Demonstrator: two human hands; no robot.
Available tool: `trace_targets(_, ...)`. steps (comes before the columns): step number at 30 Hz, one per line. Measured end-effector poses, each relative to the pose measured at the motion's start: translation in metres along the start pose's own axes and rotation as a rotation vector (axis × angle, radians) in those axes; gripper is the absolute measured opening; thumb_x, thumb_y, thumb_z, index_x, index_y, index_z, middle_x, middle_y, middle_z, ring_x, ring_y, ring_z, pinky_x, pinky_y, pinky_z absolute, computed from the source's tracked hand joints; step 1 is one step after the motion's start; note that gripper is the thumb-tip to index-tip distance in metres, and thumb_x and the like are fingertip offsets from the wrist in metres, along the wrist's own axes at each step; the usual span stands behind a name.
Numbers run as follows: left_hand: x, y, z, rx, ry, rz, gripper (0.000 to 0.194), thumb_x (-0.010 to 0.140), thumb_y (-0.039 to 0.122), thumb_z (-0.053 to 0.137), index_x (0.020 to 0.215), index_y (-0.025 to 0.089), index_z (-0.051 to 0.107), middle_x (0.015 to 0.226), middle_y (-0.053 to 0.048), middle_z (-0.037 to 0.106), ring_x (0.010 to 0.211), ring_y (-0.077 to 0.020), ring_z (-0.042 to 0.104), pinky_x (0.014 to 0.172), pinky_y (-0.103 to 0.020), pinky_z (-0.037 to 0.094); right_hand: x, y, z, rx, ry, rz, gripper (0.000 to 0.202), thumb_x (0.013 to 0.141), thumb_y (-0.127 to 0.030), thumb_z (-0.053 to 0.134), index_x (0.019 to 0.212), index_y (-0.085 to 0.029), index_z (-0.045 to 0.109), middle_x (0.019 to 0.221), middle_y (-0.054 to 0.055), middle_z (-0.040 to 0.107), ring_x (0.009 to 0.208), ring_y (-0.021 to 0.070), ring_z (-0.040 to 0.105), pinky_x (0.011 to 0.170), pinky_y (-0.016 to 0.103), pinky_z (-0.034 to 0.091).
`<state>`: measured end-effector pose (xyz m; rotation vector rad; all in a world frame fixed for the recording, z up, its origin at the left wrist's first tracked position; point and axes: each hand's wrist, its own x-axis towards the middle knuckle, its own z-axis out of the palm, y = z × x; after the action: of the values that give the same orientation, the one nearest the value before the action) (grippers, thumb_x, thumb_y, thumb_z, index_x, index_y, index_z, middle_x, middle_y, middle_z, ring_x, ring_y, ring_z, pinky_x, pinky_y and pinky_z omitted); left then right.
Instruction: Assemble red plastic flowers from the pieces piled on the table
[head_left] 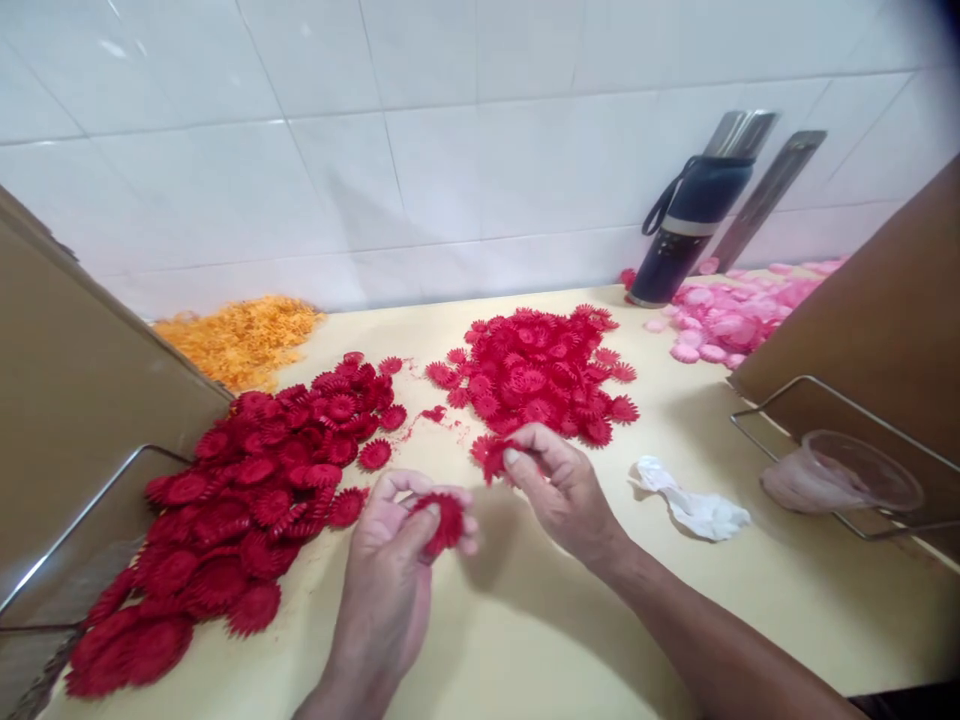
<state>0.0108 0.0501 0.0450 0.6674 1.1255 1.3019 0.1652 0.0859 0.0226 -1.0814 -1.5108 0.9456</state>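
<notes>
My left hand (397, 560) grips a dark red fringed flower piece (448, 522) between thumb and fingers, its round face turned up. Just to the right and a little farther off, my right hand (559, 490) pinches a brighter red flower piece (491, 457) at its edge. The two pieces are apart. Behind my right hand lies a heap of bright red flower pieces (532, 365). A larger heap of dark red flower pieces (247, 500) spreads out to the left of my left hand.
Orange shredded bits (240, 335) lie at the back left, pink petal pieces (742, 315) at the back right. A dark blue flask (694, 215) stands by the tiled wall. Crumpled white tissue (694, 500) and a clear plastic cup (832, 475) are right. Cardboard panels (877, 330) flank the table.
</notes>
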Motion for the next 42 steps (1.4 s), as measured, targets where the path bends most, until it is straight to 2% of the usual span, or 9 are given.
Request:
trace_targets(3, 0.011, 0.0, 0.006, 0.126, -0.045, 0.016, 0.02, 0.068, 0.014, 0.06, 0.086, 0.019, 0.052, 0.064, 0.002, 0.061, 0.053, -0.011, 0.052, 0.048, -0.021, 0.039, -0.001, 0.003, -0.002, 0.037, -0.032, 0.069, 0.016, 0.085, -0.027, 0.045, 0.074, -0.018, 0.052, 0.063, -0.001, 0.052, 0.058, 0.0113, 0.047, 0.055, 0.024, 0.039)
trace_targets(7, 0.028, -0.005, 0.015, 0.257, -0.26, 0.038, 0.015, 0.07, 0.027, 0.064, 0.078, 0.015, 0.06, 0.06, 0.002, 0.054, 0.053, -0.0102, 0.047, 0.049, -0.022, 0.037, -0.001, 0.004, -0.004, -0.039, -0.032, 0.042, 0.014, 0.083, -0.025, 0.047, 0.073, -0.017, 0.054, 0.062, -0.001, 0.055, 0.058, 0.0114, 0.049, 0.056, 0.024, 0.04)
trace_targets(12, 0.04, -0.015, 0.02, 0.368, -0.197, 0.131, 0.015, 0.07, 0.026, 0.061, 0.061, 0.015, 0.057, 0.047, 0.004, 0.047, 0.045, -0.0089, 0.039, 0.044, -0.021, 0.03, 0.001, 0.004, -0.004, -0.06, -0.058, -0.001, 0.008, 0.081, -0.025, 0.055, 0.081, -0.018, 0.057, 0.073, 0.001, 0.059, 0.066, 0.0126, 0.052, 0.062, 0.025, 0.043)
trace_targets(18, 0.039, -0.021, 0.014, 0.339, -0.274, 0.092, 0.022, 0.072, 0.03, 0.061, 0.057, 0.015, 0.055, 0.048, 0.003, 0.048, 0.046, -0.0092, 0.041, 0.045, -0.021, 0.032, 0.001, 0.01, -0.005, 0.115, -0.19, 0.067, 0.017, 0.082, -0.03, 0.055, 0.072, -0.017, 0.052, 0.067, -0.001, 0.056, 0.064, 0.0121, 0.052, 0.061, 0.025, 0.043)
trace_targets(22, 0.037, -0.026, 0.013, 0.363, -0.318, 0.077, 0.023, 0.078, 0.034, 0.057, 0.064, 0.016, 0.057, 0.053, 0.002, 0.05, 0.048, -0.0098, 0.044, 0.046, -0.022, 0.034, 0.0, 0.012, -0.005, -0.016, -0.153, 0.025, 0.021, 0.085, -0.028, 0.047, 0.067, -0.018, 0.047, 0.062, -0.002, 0.051, 0.059, 0.0111, 0.048, 0.057, 0.024, 0.039)
trace_targets(27, 0.038, -0.028, 0.013, 0.384, -0.263, 0.147, 0.009, 0.076, 0.025, 0.061, 0.076, 0.016, 0.06, 0.06, 0.003, 0.053, 0.053, -0.0095, 0.046, 0.049, -0.02, 0.037, -0.002, 0.015, -0.002, -0.256, -0.119, -0.099, 0.027, 0.088, -0.023, 0.038, 0.061, -0.019, 0.038, 0.055, -0.003, 0.041, 0.051, 0.0096, 0.038, 0.049, 0.023, 0.031)
trace_targets(32, 0.037, -0.03, 0.013, 0.284, -0.205, 0.129, 0.009, 0.072, 0.023, 0.062, 0.07, 0.015, 0.06, 0.054, 0.003, 0.054, 0.048, -0.0089, 0.046, 0.046, -0.021, 0.037, -0.003, 0.016, 0.001, -0.378, -0.084, -0.208, 0.027, 0.089, -0.021, 0.036, 0.062, -0.019, 0.04, 0.057, -0.002, 0.043, 0.052, 0.0103, 0.04, 0.051, 0.023, 0.032)
trace_targets(37, 0.036, -0.031, 0.016, 0.104, -0.137, 0.084, 0.008, 0.068, 0.021, 0.063, 0.065, 0.015, 0.058, 0.05, 0.003, 0.056, 0.044, -0.009, 0.048, 0.043, -0.02, 0.037, -0.001, 0.019, 0.0, -0.361, 0.004, -0.16, 0.024, 0.089, -0.021, 0.037, 0.071, -0.018, 0.053, 0.06, 0.001, 0.053, 0.055, 0.012, 0.048, 0.053, 0.023, 0.038)
trace_targets(42, 0.04, -0.027, 0.016, 0.026, -0.055, 0.114, 0.009, 0.065, 0.02, 0.064, 0.062, 0.016, 0.056, 0.046, 0.005, 0.054, 0.041, -0.0085, 0.047, 0.04, -0.019, 0.034, 0.009, 0.018, -0.018, -0.425, 0.199, -0.093, 0.02, 0.087, -0.021, 0.041, 0.09, -0.017, 0.06, 0.067, 0.002, 0.059, 0.06, 0.0137, 0.054, 0.057, 0.025, 0.044)
